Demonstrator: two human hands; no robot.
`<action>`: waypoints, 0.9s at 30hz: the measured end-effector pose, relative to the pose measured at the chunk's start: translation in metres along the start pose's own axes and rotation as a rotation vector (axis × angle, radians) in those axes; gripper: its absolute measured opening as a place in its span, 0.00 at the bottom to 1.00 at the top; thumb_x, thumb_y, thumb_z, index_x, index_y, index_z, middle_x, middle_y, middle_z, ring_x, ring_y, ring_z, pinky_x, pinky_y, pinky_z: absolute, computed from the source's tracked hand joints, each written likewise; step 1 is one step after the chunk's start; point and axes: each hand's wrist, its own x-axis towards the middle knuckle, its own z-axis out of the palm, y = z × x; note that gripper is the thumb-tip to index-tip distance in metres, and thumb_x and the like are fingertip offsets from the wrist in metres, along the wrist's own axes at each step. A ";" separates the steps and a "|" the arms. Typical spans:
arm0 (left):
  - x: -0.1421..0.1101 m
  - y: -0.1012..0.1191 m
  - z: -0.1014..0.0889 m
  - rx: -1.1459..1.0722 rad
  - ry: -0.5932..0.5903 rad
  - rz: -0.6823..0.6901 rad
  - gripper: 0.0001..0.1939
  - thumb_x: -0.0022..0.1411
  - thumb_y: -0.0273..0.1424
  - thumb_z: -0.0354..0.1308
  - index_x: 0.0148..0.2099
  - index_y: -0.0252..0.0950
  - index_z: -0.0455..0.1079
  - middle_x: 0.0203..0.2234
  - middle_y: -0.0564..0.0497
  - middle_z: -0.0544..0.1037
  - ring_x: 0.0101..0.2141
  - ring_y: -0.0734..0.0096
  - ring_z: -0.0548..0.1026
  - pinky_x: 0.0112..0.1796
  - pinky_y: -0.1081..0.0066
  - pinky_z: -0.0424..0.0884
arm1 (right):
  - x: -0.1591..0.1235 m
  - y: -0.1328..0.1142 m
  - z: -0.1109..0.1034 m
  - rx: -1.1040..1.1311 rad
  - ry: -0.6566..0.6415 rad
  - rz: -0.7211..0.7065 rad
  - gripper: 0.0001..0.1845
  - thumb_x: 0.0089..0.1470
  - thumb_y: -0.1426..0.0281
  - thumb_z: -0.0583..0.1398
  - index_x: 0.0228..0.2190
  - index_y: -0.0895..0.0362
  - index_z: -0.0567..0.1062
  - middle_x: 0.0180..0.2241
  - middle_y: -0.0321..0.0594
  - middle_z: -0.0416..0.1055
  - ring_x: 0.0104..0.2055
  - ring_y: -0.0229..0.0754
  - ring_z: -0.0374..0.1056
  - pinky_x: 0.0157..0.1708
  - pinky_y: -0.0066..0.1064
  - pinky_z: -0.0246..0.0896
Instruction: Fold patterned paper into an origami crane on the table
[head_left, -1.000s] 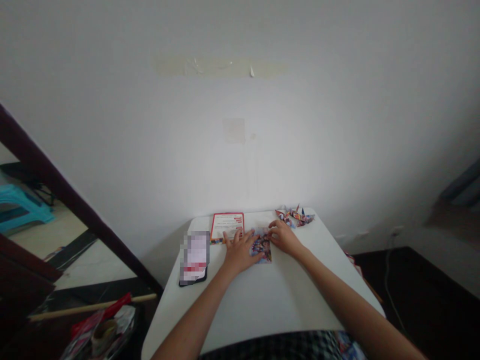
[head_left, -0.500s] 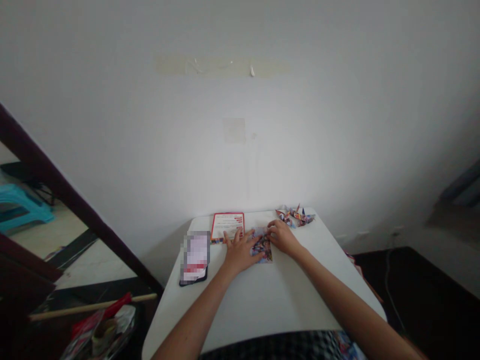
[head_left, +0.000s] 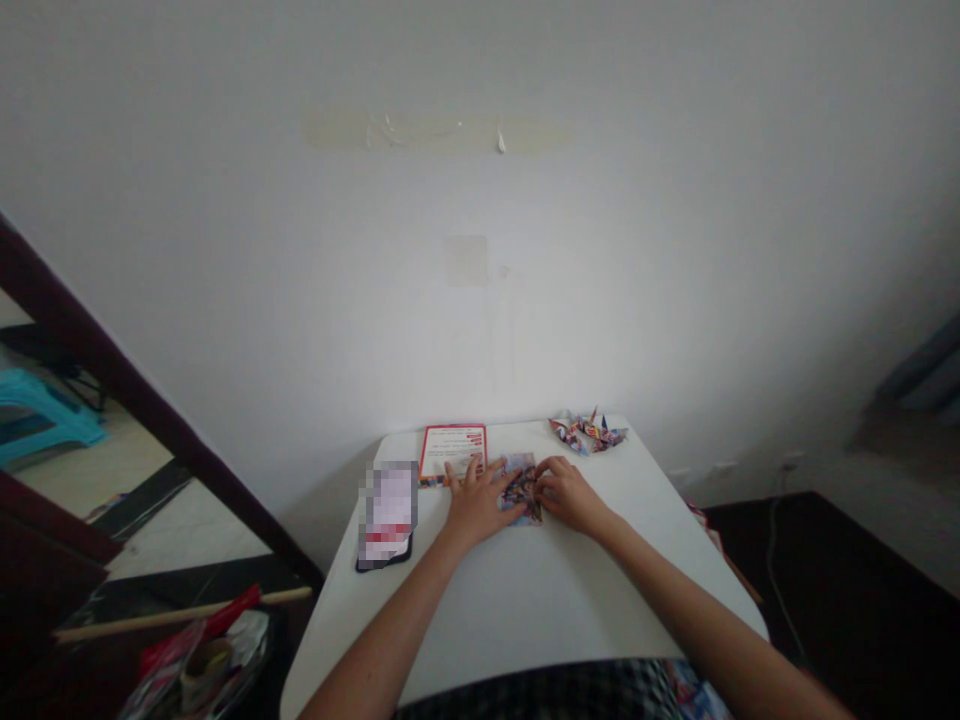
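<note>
resting the left hand [head_left: 474, 505], spread, over the left part of a printed paper [head_left: 523, 492], flat on the white desk [head_left: 570, 620]. with the right hand [head_left: 566, 492] curled at the paper's right edge, apart from the left; cannot tell whether pinching. overlapping a red-bordered card [head_left: 452, 446] with the spread fingers, with a phone [head_left: 386, 515] farther left and folded paper pieces [head_left: 589, 434] at the far right corner.

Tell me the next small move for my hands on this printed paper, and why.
Perhaps draw the right hand down along the right edge of the printed paper, pressing lightly: that hand is curled at that edge, and the left hand is spread over the paper's left side, apparently steadying it.
</note>
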 end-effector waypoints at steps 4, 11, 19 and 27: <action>0.000 -0.001 0.000 0.001 0.009 0.002 0.30 0.58 0.59 0.49 0.62 0.66 0.59 0.66 0.61 0.59 0.67 0.39 0.45 0.55 0.27 0.20 | -0.008 -0.006 -0.002 0.028 0.005 -0.028 0.04 0.54 0.72 0.62 0.31 0.53 0.79 0.44 0.42 0.70 0.50 0.45 0.63 0.51 0.39 0.60; 0.000 -0.001 0.000 0.007 0.004 0.007 0.30 0.58 0.58 0.50 0.62 0.66 0.59 0.66 0.61 0.59 0.67 0.39 0.44 0.55 0.26 0.22 | -0.023 -0.015 -0.004 0.102 0.004 -0.050 0.05 0.55 0.72 0.61 0.31 0.52 0.79 0.42 0.42 0.70 0.49 0.45 0.63 0.50 0.39 0.61; 0.000 0.002 -0.004 -0.002 -0.017 -0.011 0.31 0.57 0.58 0.51 0.62 0.65 0.59 0.66 0.60 0.59 0.67 0.40 0.43 0.56 0.28 0.21 | -0.032 -0.019 -0.009 0.165 -0.017 -0.066 0.05 0.53 0.72 0.62 0.32 0.51 0.79 0.42 0.42 0.70 0.52 0.46 0.63 0.52 0.40 0.61; 0.000 -0.002 0.002 -0.010 0.004 0.006 0.30 0.58 0.58 0.49 0.62 0.65 0.59 0.66 0.60 0.59 0.67 0.40 0.43 0.56 0.28 0.20 | -0.036 -0.009 -0.004 0.291 0.033 -0.018 0.03 0.54 0.68 0.64 0.32 0.50 0.80 0.47 0.42 0.68 0.55 0.47 0.61 0.56 0.42 0.58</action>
